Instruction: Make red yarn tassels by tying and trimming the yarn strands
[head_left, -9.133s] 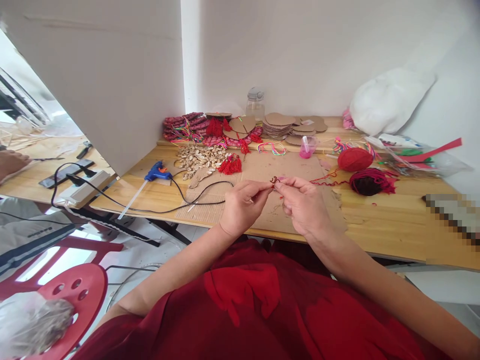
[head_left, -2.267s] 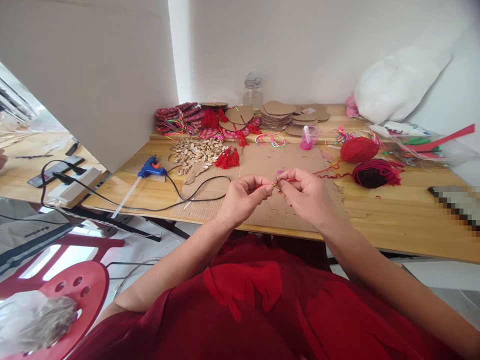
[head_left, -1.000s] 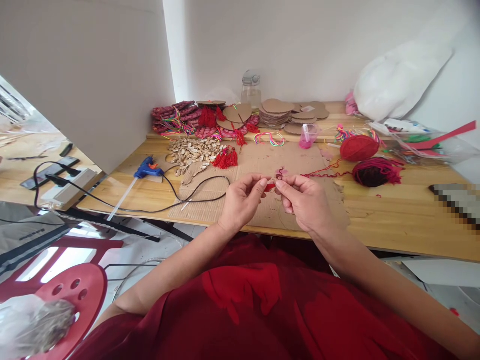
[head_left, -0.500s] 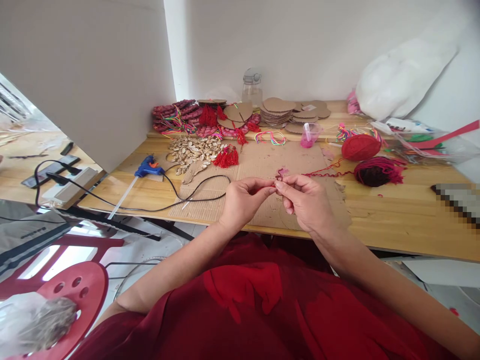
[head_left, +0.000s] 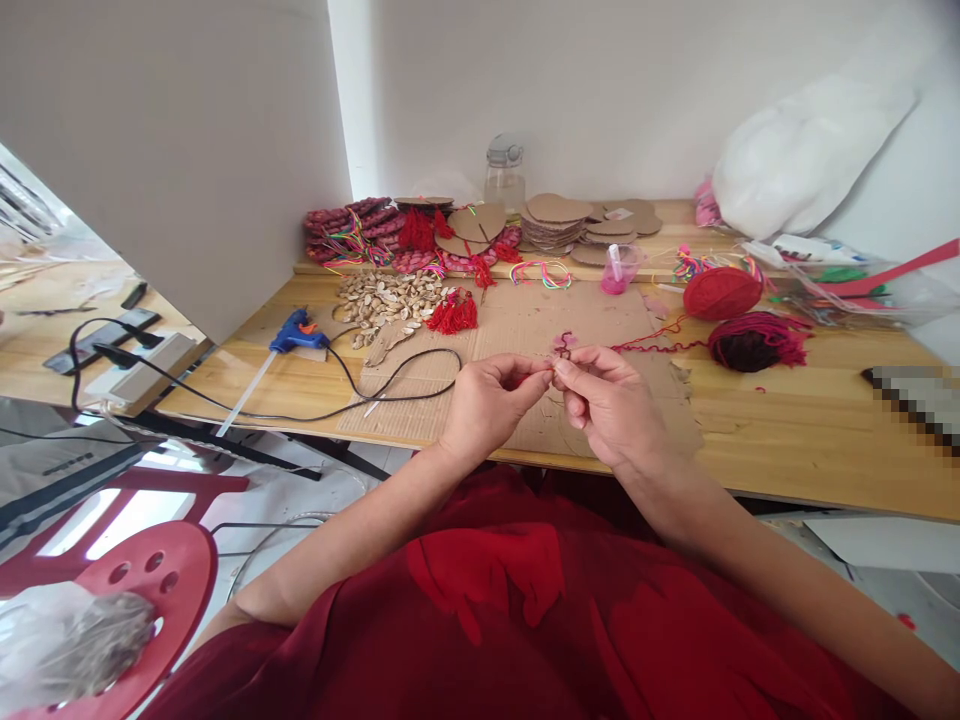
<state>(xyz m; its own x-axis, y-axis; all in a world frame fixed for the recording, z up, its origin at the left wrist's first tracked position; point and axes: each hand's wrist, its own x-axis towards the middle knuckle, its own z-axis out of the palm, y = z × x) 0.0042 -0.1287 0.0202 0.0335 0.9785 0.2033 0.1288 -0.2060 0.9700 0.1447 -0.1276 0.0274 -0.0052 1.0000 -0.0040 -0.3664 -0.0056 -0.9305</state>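
My left hand (head_left: 491,405) and my right hand (head_left: 611,405) meet fingertip to fingertip above the cardboard sheet (head_left: 525,325). Both are pinched on red yarn, of which only small bits show between the fingers. A dark red curled end (head_left: 564,342) sticks up just beyond the fingertips. From behind my right hand, strands run right to a red yarn ball (head_left: 721,294) and a dark red and pink yarn bundle (head_left: 757,342). Red tassels (head_left: 453,312) lie beyond my left hand, beside a heap of pale shells or seeds (head_left: 390,305).
A blue glue gun (head_left: 298,334) with a looping black cable lies left. Cardboard discs (head_left: 553,222), braided coils (head_left: 352,235), a bottle (head_left: 505,175) and a pink cup (head_left: 618,272) stand behind. A white bag (head_left: 802,160) sits back right; a power strip (head_left: 142,370) is far left.
The dark red curled end beyond the fingertips has shifted slightly up and right. Both hands keep their pinch at nearly the same place.
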